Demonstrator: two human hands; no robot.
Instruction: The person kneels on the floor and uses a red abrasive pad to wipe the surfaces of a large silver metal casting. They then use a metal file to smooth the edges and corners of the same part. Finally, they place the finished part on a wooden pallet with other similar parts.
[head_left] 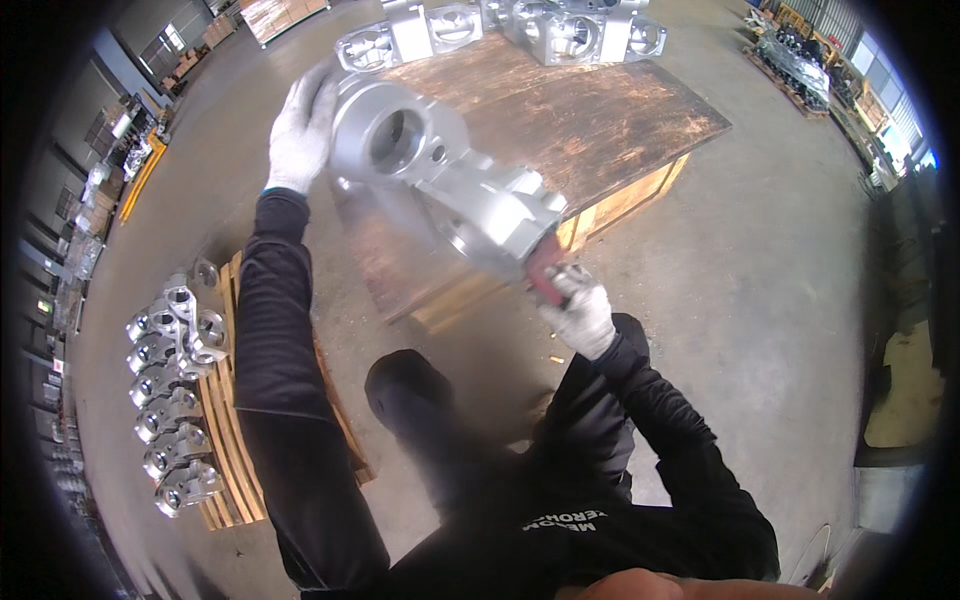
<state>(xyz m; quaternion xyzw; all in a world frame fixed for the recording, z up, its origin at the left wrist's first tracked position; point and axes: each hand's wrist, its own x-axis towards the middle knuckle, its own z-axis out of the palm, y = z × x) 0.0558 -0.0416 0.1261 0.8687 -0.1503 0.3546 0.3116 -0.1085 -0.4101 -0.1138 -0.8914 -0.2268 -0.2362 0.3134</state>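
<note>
Slanting across in front of me is a large silver metal casting [495, 205], with a wide round bore at its upper left end. My gloved left hand [303, 130] grips that ring end from the outer side, its fingertips partly hidden and blurred. At the lower right end, a dark red piece [543, 266] meets the casting; whether it is fixed there or only touching, I cannot tell. My gloved right hand [580, 314] is closed around this red piece. Behind and partly below the casting stands a low wooden table [610, 115] with a worn brown top.
More silver castings [570, 35] stand along the table's far edge. To my left, several similar castings [165, 400] lie in a row beside and on a slatted wooden pallet [222, 440]. A loaded pallet [790, 65] sits at the far right. Yellow bars [143, 180] lie at the far left.
</note>
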